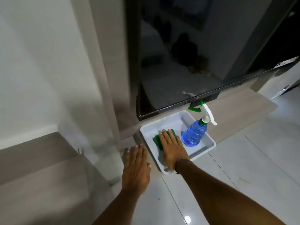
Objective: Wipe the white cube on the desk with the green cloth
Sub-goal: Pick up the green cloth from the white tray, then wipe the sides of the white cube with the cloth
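A green cloth [156, 140] lies in a shallow white tray [210, 147] on a low wooden ledge. My right hand [172, 147] rests flat on the cloth with fingers stretched out, covering most of it, so only its left and far edges show. It is not curled around the cloth. My left hand [136, 168] hovers open, palm down, just left of the tray over the ledge's corner. No white cube can be made out apart from the tray.
A blue spray bottle [194, 134] with a white and green trigger stands in the tray's right half, close to my right hand. A large dark screen [178, 62] rises just behind the tray. Glossy floor tiles [243, 168] lie to the right and a beige step [40, 159] to the left.
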